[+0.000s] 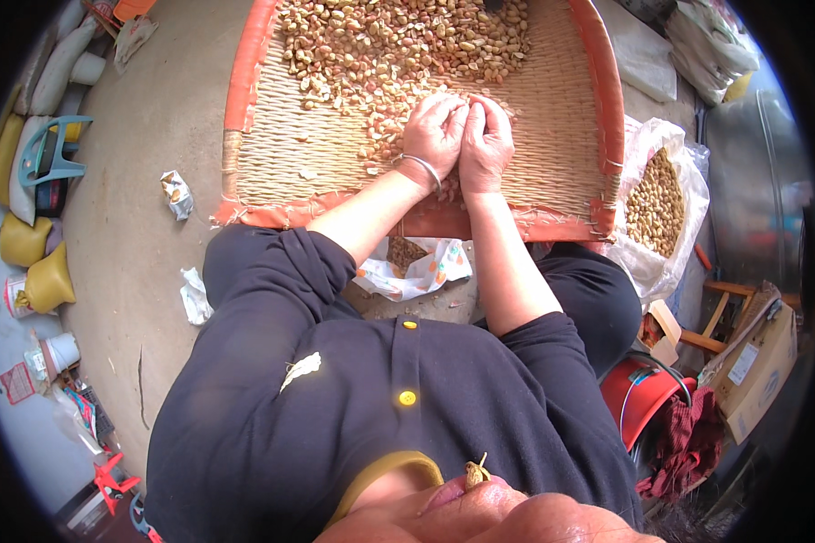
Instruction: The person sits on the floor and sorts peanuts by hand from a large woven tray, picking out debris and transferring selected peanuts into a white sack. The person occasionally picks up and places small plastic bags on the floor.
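My left hand [436, 134] and my right hand [485, 141] meet over a woven winnowing basket [557, 156] with a red-orange bound rim. Their fingers are curled inward and touch. Whatever lies between them is hidden. A metal bangle [421, 163] circles my left wrist. A heap of peanuts [394, 47], some in pods and some shelled and reddish, covers the far part of the basket. A looser trail of them reaches under my left hand. The basket's near edge spans my knees. A peanut pod [474, 473] sits between my lips.
A printed plastic bag [414, 275] with brown bits stands below the basket. To the right are a white sack [679, 197] of unshelled peanuts, a metal drum [754, 190], a red bucket [631, 394] and a cardboard box [754, 380]. A blue plastic stool [53, 153] stands left.
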A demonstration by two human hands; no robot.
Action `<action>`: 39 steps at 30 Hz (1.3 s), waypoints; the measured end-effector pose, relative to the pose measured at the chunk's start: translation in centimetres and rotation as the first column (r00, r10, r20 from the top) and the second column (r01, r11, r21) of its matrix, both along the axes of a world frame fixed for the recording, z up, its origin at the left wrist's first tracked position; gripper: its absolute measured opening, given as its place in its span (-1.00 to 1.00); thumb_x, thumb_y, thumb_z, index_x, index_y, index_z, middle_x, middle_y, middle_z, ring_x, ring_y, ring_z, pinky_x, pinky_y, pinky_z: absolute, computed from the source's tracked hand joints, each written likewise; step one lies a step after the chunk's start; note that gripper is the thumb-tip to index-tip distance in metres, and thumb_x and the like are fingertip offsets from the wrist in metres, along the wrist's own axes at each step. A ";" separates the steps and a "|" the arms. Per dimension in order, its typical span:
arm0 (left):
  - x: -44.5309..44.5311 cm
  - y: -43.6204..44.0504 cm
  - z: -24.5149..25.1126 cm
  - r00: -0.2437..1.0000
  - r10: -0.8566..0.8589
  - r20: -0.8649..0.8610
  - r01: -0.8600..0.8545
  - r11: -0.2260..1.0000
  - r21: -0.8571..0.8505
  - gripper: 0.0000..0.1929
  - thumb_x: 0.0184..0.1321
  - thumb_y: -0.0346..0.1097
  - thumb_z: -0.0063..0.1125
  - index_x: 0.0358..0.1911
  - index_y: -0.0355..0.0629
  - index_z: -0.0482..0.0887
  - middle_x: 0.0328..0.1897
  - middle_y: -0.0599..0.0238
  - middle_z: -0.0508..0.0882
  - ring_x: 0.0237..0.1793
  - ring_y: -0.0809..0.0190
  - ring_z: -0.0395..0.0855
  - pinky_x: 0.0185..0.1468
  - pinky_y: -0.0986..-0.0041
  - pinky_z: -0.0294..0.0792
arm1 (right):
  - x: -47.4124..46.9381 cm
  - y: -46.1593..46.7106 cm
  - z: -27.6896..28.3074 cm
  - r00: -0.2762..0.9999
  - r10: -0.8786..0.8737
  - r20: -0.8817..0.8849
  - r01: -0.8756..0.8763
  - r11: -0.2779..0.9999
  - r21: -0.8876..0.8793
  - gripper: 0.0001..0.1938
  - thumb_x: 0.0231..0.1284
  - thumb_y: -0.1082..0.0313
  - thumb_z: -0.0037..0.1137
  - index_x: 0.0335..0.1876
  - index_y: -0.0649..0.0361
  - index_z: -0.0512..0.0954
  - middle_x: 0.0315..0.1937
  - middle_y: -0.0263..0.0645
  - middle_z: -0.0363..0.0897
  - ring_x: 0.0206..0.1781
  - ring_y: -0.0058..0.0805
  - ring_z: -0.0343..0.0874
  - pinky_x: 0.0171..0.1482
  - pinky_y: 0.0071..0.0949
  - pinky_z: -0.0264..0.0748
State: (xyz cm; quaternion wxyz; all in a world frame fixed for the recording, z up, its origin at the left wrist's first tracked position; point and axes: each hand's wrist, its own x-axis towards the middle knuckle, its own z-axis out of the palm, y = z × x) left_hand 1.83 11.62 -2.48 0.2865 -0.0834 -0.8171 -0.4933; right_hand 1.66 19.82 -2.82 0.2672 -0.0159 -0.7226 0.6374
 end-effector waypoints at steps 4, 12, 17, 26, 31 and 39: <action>-0.3 1.0 -0.2 0.998 0.041 0.049 -0.051 0.974 0.219 -0.85 0.20 -0.34 0.16 -0.24 -0.24 0.66 -0.22 0.21 0.65 -0.18 0.20 0.61 -0.07 0.45 0.45 | -0.4 -0.7 0.3 0.999 0.031 0.019 -0.027 0.980 -0.199 -0.87 0.27 0.41 0.05 -0.16 0.26 0.56 -0.26 -0.29 0.59 -0.23 -0.60 0.52 -0.12 -0.62 0.46; -1.6 1.4 0.5 0.948 -0.233 0.217 -0.015 0.646 0.763 -0.89 0.25 -0.39 0.12 -0.21 -0.22 0.65 -0.32 0.38 0.66 -0.31 0.47 0.59 -0.23 0.68 0.46 | -0.8 -1.7 1.9 0.994 0.112 0.011 -0.094 0.875 -0.474 -0.84 0.31 0.38 0.05 -0.11 0.26 0.56 -0.28 -0.35 0.60 -0.26 -0.69 0.51 -0.20 -0.70 0.48; -1.1 1.5 2.5 0.883 -0.455 0.114 0.001 0.244 0.970 -0.91 0.24 -0.40 0.13 -0.23 -0.17 0.64 -0.33 0.38 0.66 -0.37 0.47 0.59 -0.31 0.70 0.46 | -1.0 -1.7 2.5 0.984 0.173 0.038 -0.108 0.755 -0.647 -0.85 0.30 0.39 0.06 -0.12 0.26 0.54 -0.30 -0.33 0.59 -0.36 -0.70 0.53 -0.34 -0.75 0.49; -0.5 0.6 5.2 0.867 -0.466 0.178 -0.084 0.216 0.973 -0.90 0.22 -0.37 0.15 -0.22 -0.16 0.62 -0.41 0.41 0.64 -0.50 0.50 0.56 -0.45 0.73 0.44 | -0.7 -2.6 4.4 0.979 0.201 0.031 -0.115 0.678 -0.726 -0.85 0.29 0.39 0.06 -0.11 0.27 0.52 -0.32 -0.32 0.59 -0.40 -0.71 0.52 -0.41 -0.77 0.47; 1.5 -1.8 9.0 0.916 -0.381 0.127 -0.013 0.288 0.958 -0.88 0.23 -0.36 0.14 -0.22 -0.21 0.62 -0.40 0.39 0.65 -0.47 0.49 0.58 -0.42 0.70 0.46 | 1.2 -5.2 8.6 0.962 0.266 -0.058 -0.218 0.624 -0.751 -0.82 0.29 0.35 0.07 -0.11 0.27 0.52 -0.34 -0.36 0.57 -0.38 -0.75 0.48 -0.36 -0.77 0.43; 9.0 -11.9 12.9 0.986 -0.122 0.115 -0.037 0.511 0.859 -0.81 0.27 -0.25 0.11 -0.16 -0.20 0.59 -0.37 0.43 0.62 -0.40 0.46 0.57 -0.33 0.70 0.43 | 6.6 -14.9 12.9 0.813 0.535 -0.229 -0.495 0.429 -0.755 -0.85 0.29 0.35 0.06 -0.19 0.27 0.53 -0.44 -0.34 0.57 -0.50 -0.73 0.49 -0.48 -0.79 0.44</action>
